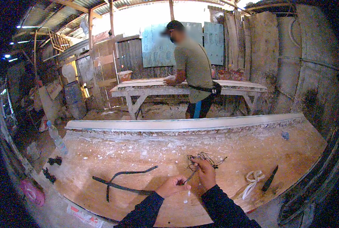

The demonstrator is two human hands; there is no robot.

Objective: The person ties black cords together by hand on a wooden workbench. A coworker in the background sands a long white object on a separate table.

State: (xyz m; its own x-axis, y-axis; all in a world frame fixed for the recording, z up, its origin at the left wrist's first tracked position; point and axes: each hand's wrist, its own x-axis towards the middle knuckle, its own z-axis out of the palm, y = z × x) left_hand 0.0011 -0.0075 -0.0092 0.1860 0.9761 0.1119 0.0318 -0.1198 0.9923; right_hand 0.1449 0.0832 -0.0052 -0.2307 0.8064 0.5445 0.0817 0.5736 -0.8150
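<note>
Over the middle of the wooden worktop my left hand [174, 186] and my right hand [206, 174] are close together, both closed. A short length of dark cord [192, 177] is stretched between their fingertips. Just past my right fingers lies a loose tangle of thin black cord [216, 163]; whether it joins the held piece I cannot tell. Two flat black strips [120, 186] lie crossed to the left, and one runs up to my left wrist. To the right of my right hand are a knotted white strip [249, 186] and a dark, pointed, knife-like piece [270, 178].
A long white moulding [184, 124] runs along the worktop's [139, 152] far edge, with white crumbs before it. At left are a clear bottle [56, 136] and two small black bundles [54, 161]. Beyond, a person [194, 68] leans over another bench [154, 89].
</note>
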